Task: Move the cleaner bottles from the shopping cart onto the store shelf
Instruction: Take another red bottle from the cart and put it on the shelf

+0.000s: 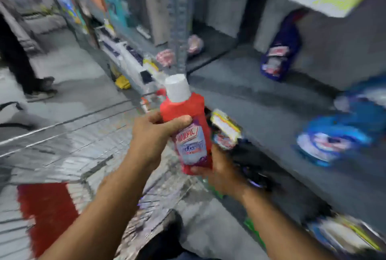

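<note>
A red cleaner bottle [186,126] with a white cap and a pale label is held upright in the middle of the view. My left hand [152,134] grips its upper body from the left. My right hand [217,168] holds its base from below and the right. The bottle hangs over the gap between the wire shopping cart [62,155] on the left and the grey store shelf [271,117] on the right. A dark blue cleaner bottle [279,51] stands at the back of the shelf. The picture is blurred by motion.
Blue packs [338,134] lie on the shelf at the right. A red panel [46,213] shows in the cart at lower left. A person's dark legs [18,61] stand in the aisle at far left. A yellow-edged shelf tag [225,126] sits just right of the bottle.
</note>
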Tool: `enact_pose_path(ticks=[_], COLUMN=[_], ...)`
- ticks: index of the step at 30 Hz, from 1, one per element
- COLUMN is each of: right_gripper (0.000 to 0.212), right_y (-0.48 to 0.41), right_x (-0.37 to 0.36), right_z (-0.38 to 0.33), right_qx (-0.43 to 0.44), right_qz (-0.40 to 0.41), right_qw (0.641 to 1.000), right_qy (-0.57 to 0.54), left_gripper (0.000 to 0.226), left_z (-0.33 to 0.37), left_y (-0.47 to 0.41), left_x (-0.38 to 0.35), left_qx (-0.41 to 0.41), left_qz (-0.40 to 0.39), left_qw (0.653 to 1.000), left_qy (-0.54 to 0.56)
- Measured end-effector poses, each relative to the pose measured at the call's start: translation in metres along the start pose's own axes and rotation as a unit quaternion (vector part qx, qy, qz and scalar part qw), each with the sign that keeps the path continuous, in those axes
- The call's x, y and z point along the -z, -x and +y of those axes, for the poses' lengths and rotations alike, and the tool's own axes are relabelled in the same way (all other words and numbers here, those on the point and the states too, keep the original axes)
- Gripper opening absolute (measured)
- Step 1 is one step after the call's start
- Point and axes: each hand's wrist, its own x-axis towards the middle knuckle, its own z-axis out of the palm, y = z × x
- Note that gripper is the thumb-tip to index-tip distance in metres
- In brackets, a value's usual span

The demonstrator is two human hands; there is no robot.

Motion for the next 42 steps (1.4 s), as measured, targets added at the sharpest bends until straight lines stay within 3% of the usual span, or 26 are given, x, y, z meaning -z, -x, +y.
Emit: enact_pose_path(ticks=[4, 9, 14, 17, 24, 30, 31, 33, 35, 38, 42], right_gripper=[0.044, 0.054, 0.058, 0.05, 0.056, 0.061, 0.065, 0.068, 0.059, 0.045, 0.035], right_y=[0.106, 0.221, 0.281, 0.295, 0.301, 0.298, 0.298, 0.303, 0.301, 0.28, 0.206], right_x=[0.046, 0.116, 0.17, 0.195, 0.224, 0.223, 0.217, 0.196, 0.165, 0.116, 0.062], right_z=[0.042, 0.079, 0.102, 0.112, 0.128, 0.134, 0.135, 0.14, 0.143, 0.143, 0.122], right_qx=[-0.021, -0.047, -0.074, -0.068, -0.071, -0.052, -0.04, -0.045, -0.039, 0.02, 0.11], right_qz=[0.216, 0.414, 0.525, 0.552, 0.541, 0.554, 0.578, 0.657, 0.69, 0.64, 0.487], right_qw=[0.976, 0.909, 0.842, 0.827, 0.831, 0.827, 0.812, 0.747, 0.706, 0.745, 0.842], right_qy=[-0.022, 0.018, 0.1, 0.084, 0.106, 0.079, 0.072, 0.094, 0.155, 0.186, 0.205], left_gripper=[0.037, 0.037, 0.03, 0.029, 0.039, 0.044, 0.044, 0.043, 0.034, 0.017, 0.01], left_z=[-0.005, -0.033, -0.053, -0.062, -0.068, -0.072, -0.073, -0.08, -0.09, -0.097, -0.091], left_y=[0.067, 0.124, 0.148, 0.157, 0.162, 0.15, 0.145, 0.13, 0.106, 0.075, 0.048], left_x=[-0.097, -0.212, -0.311, -0.351, -0.394, -0.37, -0.354, -0.311, -0.247, -0.138, 0.014], left_qx=[-0.033, -0.008, 0.001, 0.001, 0.006, -0.043, -0.067, -0.095, -0.098, -0.076, -0.022], left_qz=[-0.182, -0.387, -0.474, -0.498, -0.468, -0.481, -0.467, -0.414, -0.348, -0.233, -0.01], left_qw=[0.982, 0.92, 0.879, 0.864, 0.878, 0.868, 0.871, 0.886, 0.906, 0.935, 0.958], left_qy=[-0.037, -0.061, -0.06, -0.075, -0.097, -0.118, -0.136, -0.185, -0.219, -0.255, -0.286])
